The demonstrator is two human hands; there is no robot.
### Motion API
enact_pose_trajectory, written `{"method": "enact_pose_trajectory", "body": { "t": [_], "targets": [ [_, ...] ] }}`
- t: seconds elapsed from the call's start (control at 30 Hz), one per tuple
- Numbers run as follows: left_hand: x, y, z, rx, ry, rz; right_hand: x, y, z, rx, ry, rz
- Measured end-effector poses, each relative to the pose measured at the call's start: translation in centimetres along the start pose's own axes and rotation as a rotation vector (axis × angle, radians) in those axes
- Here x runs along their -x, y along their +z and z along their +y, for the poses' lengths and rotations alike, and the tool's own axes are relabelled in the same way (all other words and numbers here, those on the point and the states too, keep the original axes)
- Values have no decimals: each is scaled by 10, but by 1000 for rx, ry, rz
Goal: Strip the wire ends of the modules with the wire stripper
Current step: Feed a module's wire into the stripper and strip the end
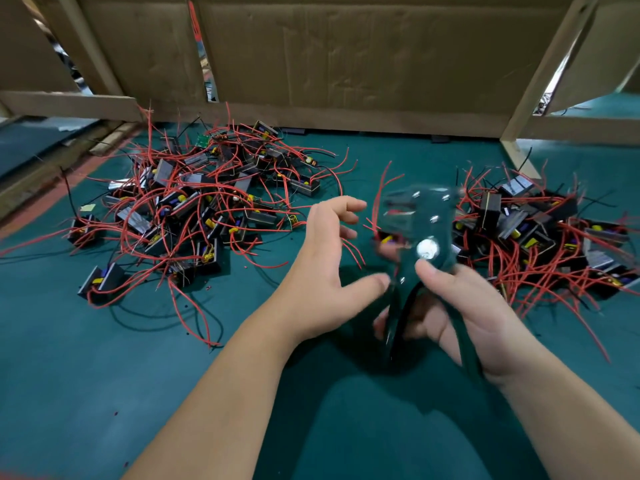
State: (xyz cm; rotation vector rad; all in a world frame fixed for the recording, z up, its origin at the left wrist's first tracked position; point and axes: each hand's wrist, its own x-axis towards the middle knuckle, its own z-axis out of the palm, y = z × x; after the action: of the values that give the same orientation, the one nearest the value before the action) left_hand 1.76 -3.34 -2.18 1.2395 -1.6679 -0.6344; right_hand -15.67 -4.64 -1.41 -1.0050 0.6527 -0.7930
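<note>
My right hand grips the two handles of a dark green wire stripper, whose head points up and away and looks blurred. A small black module with red wires lies just left of and behind the stripper's head. My left hand hovers to the left of the stripper, fingers spread and holding nothing, its thumb near the handles. A big heap of black modules with red wires lies to the left, and a second heap lies to the right.
The work surface is a green mat. A cardboard wall with wooden battens closes off the back. A wooden post stands at the back right. Loose red wires trail across the mat around both heaps.
</note>
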Motion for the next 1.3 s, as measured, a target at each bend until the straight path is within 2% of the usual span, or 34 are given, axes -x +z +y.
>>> {"method": "enact_pose_trajectory", "body": {
  "t": [0.07,0.17,0.23,0.33,0.47,0.53,0.6,0.7,0.87,0.93,1.0,1.13,1.23,1.3],
  "targets": [
    [-1,0,-1,-28,-8,81,0,-5,-4,96,-225,132],
    [-5,2,-6,-310,-99,240,0,-13,-12,109,-413,270],
    [-7,-1,-11,-484,-206,342,-1,-18,-12,72,-410,314],
    [-8,-6,-22,-617,-372,417,-1,-21,-9,-4,-332,268],
    [-9,-16,-32,-754,-677,339,0,-17,-12,-50,-297,245],
    [-9,-19,-34,-793,-728,302,2,-15,-14,-48,-319,207],
    [-8,-24,-33,-810,-664,359,3,-14,-16,-50,-341,169],
    [-9,-31,-30,-678,-501,448,4,-13,-16,-59,-346,151],
    [-9,-31,-34,-529,-463,397,5,-15,-12,-97,-302,110],
    [-10,-33,-34,-495,-427,450,4,-14,-9,-97,-278,89],
    [-13,-36,-31,-417,-347,570,3,-14,-7,-94,-255,90],
    [-15,-35,-18,-154,-34,845,4,-12,-6,-108,-223,91],
    [-16,-29,-10,106,37,901,5,-10,-6,-145,-184,71],
    [-16,-25,-5,275,76,858,6,-8,-6,-191,-133,37]
  ]
}}
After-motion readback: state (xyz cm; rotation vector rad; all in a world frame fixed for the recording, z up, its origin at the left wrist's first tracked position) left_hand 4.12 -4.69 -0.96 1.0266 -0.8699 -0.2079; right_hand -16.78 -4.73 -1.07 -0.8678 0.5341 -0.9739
